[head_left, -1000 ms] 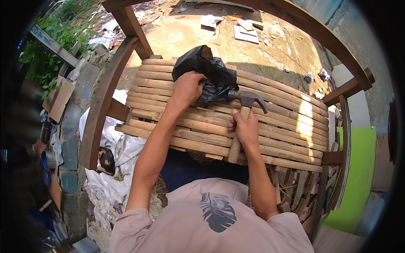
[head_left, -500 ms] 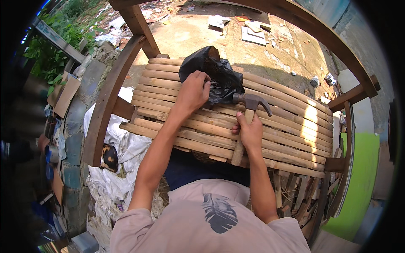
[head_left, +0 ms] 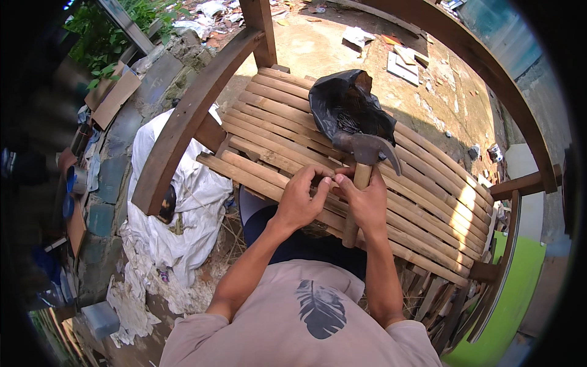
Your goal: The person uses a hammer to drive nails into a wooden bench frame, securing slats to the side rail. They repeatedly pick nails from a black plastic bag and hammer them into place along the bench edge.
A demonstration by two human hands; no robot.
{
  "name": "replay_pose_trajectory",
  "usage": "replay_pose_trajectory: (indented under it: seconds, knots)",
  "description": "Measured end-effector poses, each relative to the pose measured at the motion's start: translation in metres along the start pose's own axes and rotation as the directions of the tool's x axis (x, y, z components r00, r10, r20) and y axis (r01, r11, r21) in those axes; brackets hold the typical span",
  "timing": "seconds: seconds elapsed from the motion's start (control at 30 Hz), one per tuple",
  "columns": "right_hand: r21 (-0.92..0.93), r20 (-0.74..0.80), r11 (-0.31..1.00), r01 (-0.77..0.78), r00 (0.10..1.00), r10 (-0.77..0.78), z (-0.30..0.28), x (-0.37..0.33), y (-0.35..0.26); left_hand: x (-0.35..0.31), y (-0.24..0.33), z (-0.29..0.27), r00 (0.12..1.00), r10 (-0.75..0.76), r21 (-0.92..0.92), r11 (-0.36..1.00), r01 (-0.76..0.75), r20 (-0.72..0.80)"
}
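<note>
My right hand is wrapped round the wooden handle of a claw hammer, its metal head pointing up and away from me. My left hand has its fingers pinched together against the right thumb tip. Whatever sits between those fingertips is too small to make out. Both hands are over a bench of bamboo slats with a dark wooden frame. Just beyond the hammer head lies a black plastic bag, its mouth open, with thin dark pieces inside that I cannot make out clearly.
Curved wooden armrests rise at both sides of the bench. White sheeting covers the ground to the left, beside a low stone wall. Scraps of wood lie under the right side, near a green panel.
My left hand has come out of the black bag and back toward me, meeting the right thumb. The right hand still grips the hammer. The view has turned slightly.
</note>
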State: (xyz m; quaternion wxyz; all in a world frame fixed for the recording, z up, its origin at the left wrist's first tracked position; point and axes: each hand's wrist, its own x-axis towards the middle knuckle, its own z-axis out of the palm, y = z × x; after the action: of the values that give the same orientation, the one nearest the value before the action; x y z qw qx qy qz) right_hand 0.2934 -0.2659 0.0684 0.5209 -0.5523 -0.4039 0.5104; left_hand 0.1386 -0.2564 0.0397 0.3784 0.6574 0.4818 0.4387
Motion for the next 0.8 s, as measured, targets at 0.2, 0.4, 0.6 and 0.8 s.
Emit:
replay_pose_trajectory:
  seconds: [0.2,0.4,0.6,0.8]
  knots:
    - [-0.256,0.029,0.966,0.047,0.999,-0.041,0.027,0.014,0.002,-0.008,-0.011,-0.022,0.995,0.018,0.051,0.999,-0.013,-0.093]
    - [-0.463,0.132,0.871,0.163,0.985,-0.114,0.062,0.019,-0.016,-0.007,-0.011,-0.056,0.988,0.058,0.164,0.986,-0.035,-0.143]
    - [-0.502,0.259,0.841,0.205,0.963,-0.08,0.095,0.021,-0.025,-0.011,-0.014,-0.082,0.975,-0.043,0.086,0.994,0.063,-0.219]
    - [-0.542,0.316,0.793,0.277,0.942,-0.112,0.108,0.049,-0.022,0.013,-0.04,-0.12,0.918,0.015,0.254,0.963,0.094,-0.395]
